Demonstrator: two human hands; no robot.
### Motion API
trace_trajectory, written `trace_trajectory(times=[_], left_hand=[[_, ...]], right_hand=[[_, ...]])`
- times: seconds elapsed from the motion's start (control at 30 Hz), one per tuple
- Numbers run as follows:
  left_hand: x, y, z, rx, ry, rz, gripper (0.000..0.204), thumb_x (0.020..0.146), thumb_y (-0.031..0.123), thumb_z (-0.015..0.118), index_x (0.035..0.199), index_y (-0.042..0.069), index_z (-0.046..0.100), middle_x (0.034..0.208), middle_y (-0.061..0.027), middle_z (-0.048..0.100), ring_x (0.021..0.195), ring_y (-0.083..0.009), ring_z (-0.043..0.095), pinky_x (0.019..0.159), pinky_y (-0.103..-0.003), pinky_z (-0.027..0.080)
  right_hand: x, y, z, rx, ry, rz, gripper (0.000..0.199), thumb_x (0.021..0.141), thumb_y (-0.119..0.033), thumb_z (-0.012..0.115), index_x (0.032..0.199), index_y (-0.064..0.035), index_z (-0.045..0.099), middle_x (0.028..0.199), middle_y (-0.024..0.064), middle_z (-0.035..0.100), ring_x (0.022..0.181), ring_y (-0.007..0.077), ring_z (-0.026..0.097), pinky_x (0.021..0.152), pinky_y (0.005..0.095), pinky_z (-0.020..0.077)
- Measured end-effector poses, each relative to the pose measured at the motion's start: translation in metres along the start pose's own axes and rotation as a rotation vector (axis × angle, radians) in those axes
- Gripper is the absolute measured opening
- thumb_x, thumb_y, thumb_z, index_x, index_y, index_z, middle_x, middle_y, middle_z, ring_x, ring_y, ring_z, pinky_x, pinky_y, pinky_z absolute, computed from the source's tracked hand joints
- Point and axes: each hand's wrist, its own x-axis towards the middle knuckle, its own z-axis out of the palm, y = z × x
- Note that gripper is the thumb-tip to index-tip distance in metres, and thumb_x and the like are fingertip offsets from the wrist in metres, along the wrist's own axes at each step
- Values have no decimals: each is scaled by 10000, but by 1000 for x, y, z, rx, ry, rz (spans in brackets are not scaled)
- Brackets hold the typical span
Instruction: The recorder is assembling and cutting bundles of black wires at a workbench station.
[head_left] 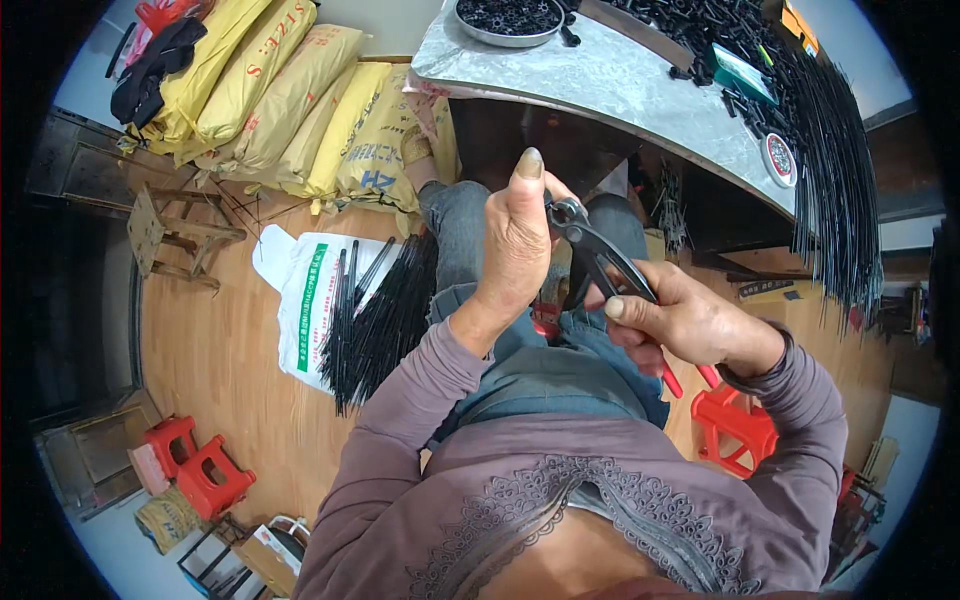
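My right hand (675,315) is wrapped round a pair of pincers (610,255) with dark metal jaws and red handle ends, held above my lap. Their jaws point up and left, close to the fingers of my left hand (518,240). That hand is closed with its thumb raised, and its curled fingers lie mostly out of sight behind the palm. Something small and dark shows by the jaws at its fingertips, too hidden to name. Bundled thin black rods (385,325) lie on a white plastic sack (300,290) on the floor, left of my legs.
A grey-topped table (620,85) stands ahead, bearing a metal tray (510,40) of black parts, a round tub (778,160) and long black rods (835,200) hanging over its edge. Yellow sacks (290,95) are piled far left. Red stools (735,430) and a wooden stool (170,230) stand around.
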Motion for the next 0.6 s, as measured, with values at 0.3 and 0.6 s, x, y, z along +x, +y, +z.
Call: trace_trajectory(times=[0.3, 0.6], left_hand=[[11, -4, -5, -77, 3, -10, 631, 969, 542, 350, 672, 40, 590, 533, 11, 476, 468, -45, 386, 441, -213, 290], [8, 0, 0, -111, -75, -56, 639, 959, 573, 353, 689, 39, 575, 527, 7, 462, 462, -45, 364, 452, -205, 277]], right_hand=[[13, -8, -18, -692, 175, -161, 162, 962, -150, 516, 1058, -20, 501, 784, 47, 579, 736, 128, 576, 676, 296, 484], [-13, -38, -22, -581, 76, 93, 224, 980, -162, 498, 1158, -26, 497, 683, -21, 495, 535, 54, 500, 476, 225, 441]])
